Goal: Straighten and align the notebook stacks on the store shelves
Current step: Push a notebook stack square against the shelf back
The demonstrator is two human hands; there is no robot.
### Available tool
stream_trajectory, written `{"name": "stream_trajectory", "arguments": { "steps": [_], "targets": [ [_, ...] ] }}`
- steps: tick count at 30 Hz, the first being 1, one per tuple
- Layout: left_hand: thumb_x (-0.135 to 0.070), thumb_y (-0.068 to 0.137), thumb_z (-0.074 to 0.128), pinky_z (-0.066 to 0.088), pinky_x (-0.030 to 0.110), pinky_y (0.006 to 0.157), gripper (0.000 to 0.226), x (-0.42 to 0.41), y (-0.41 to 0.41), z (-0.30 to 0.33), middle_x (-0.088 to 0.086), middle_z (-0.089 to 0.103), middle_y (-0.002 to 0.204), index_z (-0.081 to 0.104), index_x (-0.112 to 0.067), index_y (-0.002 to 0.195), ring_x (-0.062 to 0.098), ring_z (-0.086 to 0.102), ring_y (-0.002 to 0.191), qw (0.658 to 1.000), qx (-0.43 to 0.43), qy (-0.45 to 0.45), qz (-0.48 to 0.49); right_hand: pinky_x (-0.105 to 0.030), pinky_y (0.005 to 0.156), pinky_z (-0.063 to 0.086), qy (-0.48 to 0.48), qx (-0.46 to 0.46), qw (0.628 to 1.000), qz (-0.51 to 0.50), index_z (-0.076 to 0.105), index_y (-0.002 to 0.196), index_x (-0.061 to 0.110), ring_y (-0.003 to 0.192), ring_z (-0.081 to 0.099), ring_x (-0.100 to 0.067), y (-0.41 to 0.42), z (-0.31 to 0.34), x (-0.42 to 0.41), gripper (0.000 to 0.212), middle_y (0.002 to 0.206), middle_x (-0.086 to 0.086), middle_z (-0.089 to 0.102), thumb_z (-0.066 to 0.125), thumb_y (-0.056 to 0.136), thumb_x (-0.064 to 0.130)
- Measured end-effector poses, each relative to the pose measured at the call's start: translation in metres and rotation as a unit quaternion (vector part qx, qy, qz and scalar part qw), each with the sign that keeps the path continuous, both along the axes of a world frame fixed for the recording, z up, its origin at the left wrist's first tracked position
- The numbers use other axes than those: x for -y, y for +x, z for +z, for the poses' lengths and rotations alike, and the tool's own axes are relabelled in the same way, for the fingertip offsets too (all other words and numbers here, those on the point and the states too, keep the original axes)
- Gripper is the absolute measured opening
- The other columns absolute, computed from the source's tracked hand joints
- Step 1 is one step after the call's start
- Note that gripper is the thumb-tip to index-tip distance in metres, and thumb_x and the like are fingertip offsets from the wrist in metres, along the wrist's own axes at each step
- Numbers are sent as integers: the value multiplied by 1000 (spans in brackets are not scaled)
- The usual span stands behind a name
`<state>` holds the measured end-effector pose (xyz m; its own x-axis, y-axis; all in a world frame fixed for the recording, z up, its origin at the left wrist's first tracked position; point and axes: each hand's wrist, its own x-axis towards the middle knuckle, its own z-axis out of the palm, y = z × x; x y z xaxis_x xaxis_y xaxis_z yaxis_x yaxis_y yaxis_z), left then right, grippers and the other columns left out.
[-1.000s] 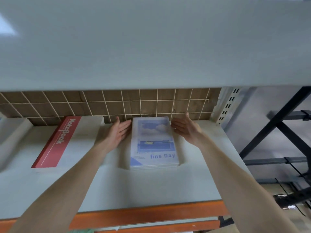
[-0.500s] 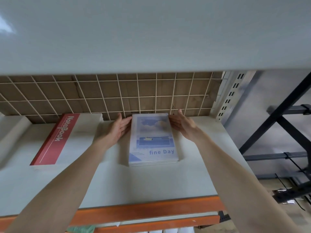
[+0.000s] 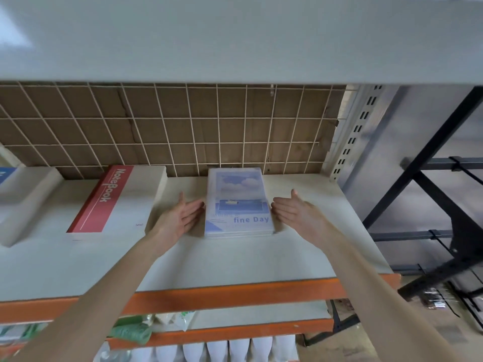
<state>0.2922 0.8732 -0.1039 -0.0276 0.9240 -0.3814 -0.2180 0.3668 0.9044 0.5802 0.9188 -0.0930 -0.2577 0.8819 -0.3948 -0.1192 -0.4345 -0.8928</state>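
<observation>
Blue "fine Day" notebook stack [image 3: 238, 205] flanked by two flat hands on a pale shelf [image 3: 235, 259].

The stack lies against the wire grid backing [image 3: 183, 126]. The left hand [image 3: 180, 218] and right hand [image 3: 295, 211] sit on either side, fingers straight, fingertips at its long edges, gripping nothing. A red-banded "NoteBook" stack [image 3: 117, 199] lies well left; an orange beam [image 3: 222, 293] fronts the shelf.

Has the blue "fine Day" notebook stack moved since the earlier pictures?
Yes. The "fine Day" stack has slid back toward the wire grid; its far edge now meets the grid's foot.
</observation>
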Motion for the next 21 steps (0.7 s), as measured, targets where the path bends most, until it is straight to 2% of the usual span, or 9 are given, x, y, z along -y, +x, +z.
{"name": "stream_trajectory", "arguments": {
  "steps": [5, 7, 10, 11, 13, 15, 18, 20, 21],
  "targets": [
    [-44, 101, 24, 32, 25, 101, 54, 23, 9, 0, 6, 44, 144, 45, -9, 137, 18, 40, 133, 1000, -28, 6, -2, -28, 101, 40, 24, 27, 999, 10, 46, 133, -6, 122, 52, -24, 3, 1, 33, 60, 134, -17, 53, 33, 100, 43],
    [-44, 101, 24, 31, 26, 102, 55, 28, 12, 0, 6, 43, 145, 45, -9, 137, 18, 39, 134, 999, -32, 7, 2, -25, 98, 42, 42, 37, 998, 16, 48, 130, -6, 113, 57, -18, -1, 1, 41, 57, 125, -12, 58, 31, 101, 41],
    [-43, 101, 23, 31, 23, 100, 54, 32, 19, 4, 6, 42, 145, 43, -9, 139, 18, 39, 134, 998, -58, 8, 6, -15, 79, 51, 82, 58, 995, 21, 59, 112, 7, 90, 67, -5, -8, 2, 49, 41, 100, 0, 67, 32, 101, 36],
    [-42, 101, 23, 31, 23, 100, 54, 34, 21, 5, 6, 43, 144, 43, -9, 139, 18, 40, 133, 998, -68, 9, 7, -15, 79, 51, 93, 65, 993, 26, 62, 103, 12, 92, 68, -6, -10, 2, 51, 39, 97, 2, 68, 31, 102, 36],
    [-42, 101, 24, 32, 23, 103, 54, 35, 24, 8, 7, 44, 144, 41, -8, 140, 18, 41, 133, 996, -83, 16, 5, -18, 84, 50, 106, 76, 991, 39, 65, 96, 19, 101, 64, -11, -12, 6, 54, 40, 96, 3, 70, 29, 103, 35],
    [-41, 101, 24, 29, 26, 109, 54, 37, 27, 11, 7, 42, 145, 39, -7, 141, 19, 39, 134, 996, -90, 19, 6, -18, 84, 50, 105, 79, 990, 43, 65, 94, 22, 97, 66, -12, -12, 10, 57, 40, 98, 4, 71, 29, 103, 35],
    [-38, 102, 23, 30, 25, 107, 53, 42, 33, 17, 8, 42, 145, 36, -5, 142, 19, 39, 134, 996, -82, 20, 12, -24, 89, 48, 104, 67, 992, 30, 66, 92, 19, 91, 63, -14, -14, 14, 62, 40, 109, -12, 68, 30, 103, 33],
    [-35, 102, 27, 29, 26, 109, 48, 49, 35, 23, 5, 51, 135, 41, -7, 137, 17, 48, 125, 996, -79, 27, 29, -29, 100, 42, 90, 76, 992, -36, 65, 100, 10, 100, 58, -21, -18, 12, 63, 38, 117, -18, 63, 35, 103, 32],
    [-34, 102, 31, 29, 29, 111, 43, 53, 34, 27, 3, 54, 130, 45, -8, 133, 16, 51, 120, 994, -87, 34, 48, -28, 102, 37, 91, 112, 987, -67, 63, 112, 7, 107, 55, -22, -19, 14, 64, 38, 118, -14, 62, 38, 102, 34]
  ]
}}
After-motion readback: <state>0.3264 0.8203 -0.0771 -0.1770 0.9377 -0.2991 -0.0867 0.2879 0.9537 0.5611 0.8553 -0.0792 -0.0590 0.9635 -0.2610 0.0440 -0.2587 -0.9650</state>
